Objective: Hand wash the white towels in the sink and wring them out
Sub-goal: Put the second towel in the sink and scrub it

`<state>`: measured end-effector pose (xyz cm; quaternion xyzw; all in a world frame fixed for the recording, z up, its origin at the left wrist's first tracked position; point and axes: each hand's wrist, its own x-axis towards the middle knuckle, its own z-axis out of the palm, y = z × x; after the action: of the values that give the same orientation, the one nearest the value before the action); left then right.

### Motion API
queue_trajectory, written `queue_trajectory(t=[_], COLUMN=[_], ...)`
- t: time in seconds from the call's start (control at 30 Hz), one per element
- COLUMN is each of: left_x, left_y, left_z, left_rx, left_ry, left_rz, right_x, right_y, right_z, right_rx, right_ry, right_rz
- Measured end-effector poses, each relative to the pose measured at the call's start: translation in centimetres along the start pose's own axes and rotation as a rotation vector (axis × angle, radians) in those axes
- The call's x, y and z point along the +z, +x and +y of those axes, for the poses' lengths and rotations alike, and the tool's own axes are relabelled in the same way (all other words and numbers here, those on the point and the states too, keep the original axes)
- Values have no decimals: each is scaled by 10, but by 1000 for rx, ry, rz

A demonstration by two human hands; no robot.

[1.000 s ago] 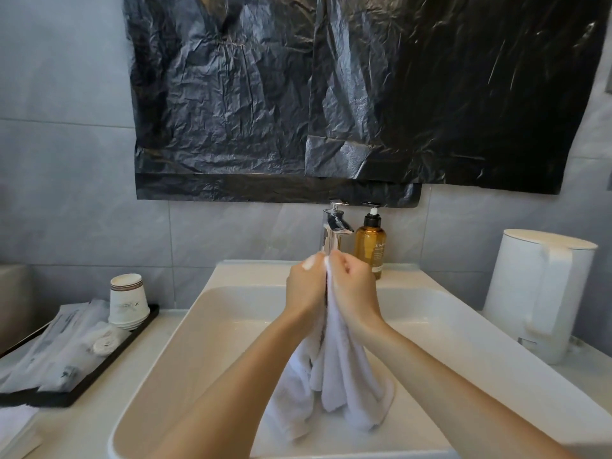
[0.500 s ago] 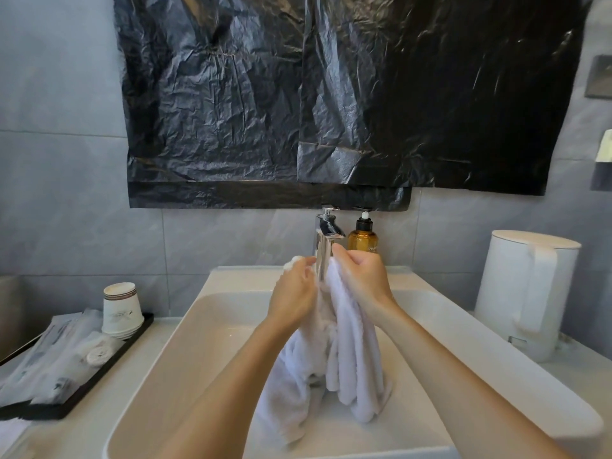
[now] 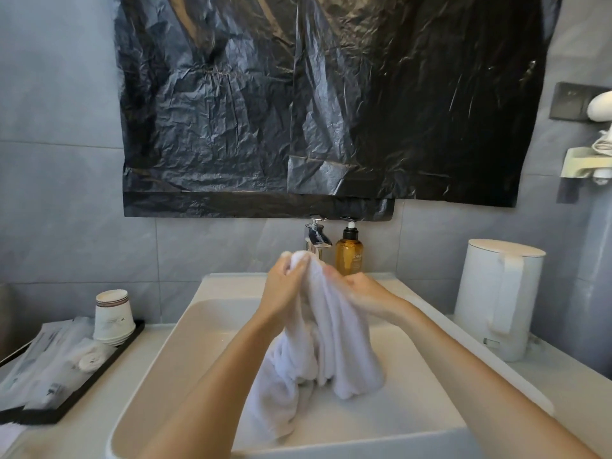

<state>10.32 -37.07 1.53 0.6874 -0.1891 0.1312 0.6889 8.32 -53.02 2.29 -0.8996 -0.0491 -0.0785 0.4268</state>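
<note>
Evidently both hands, the left hand [image 3: 284, 286] and right hand [image 3: 362, 293], grip the white towel [image 3: 326, 342] bunched above the sink [image 3: 185, 359], so it drains into the basin.

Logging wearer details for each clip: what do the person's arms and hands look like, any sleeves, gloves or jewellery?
No sleeves show anywhere up to the frame's edge. The left hand and right hand wear no gloves, and no watch, bracelet or ring is visible, though the right hand is motion-blurred.
</note>
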Motion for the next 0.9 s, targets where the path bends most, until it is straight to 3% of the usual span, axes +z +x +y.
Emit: queue_trajectory(t=[0.07,0.17,0.23,0.37,0.53,0.67,0.83,0.9], left_x=[-2,-5,-6,-10,-5,8,25,28], left_y=[0,1,3,3,6,4,-9,-9], left_z=[4,4,1,-4,-11,-17,-17,-19], left_rx=[-33,-33,-51,-74,-102,-140,-99,-75], left_ry=[-47,-66,-37,97,83,34,89,122], left_rz=[102,212,284,356,227,82,-40,-42], right_x=[0,-10,-22,-40,-15,44,52,54], right_y=[-10,-20,-24,-20,-10,-8,17,12], right_z=[16,33,30,16,-13,-22,-10,-8], right_rx=[30,4,-10,-106,-148,-192,73,48], right_ry=[-101,-76,-40,79,248,145,176,159], right_rz=[-171,-207,-146,170,469,484,616,610])
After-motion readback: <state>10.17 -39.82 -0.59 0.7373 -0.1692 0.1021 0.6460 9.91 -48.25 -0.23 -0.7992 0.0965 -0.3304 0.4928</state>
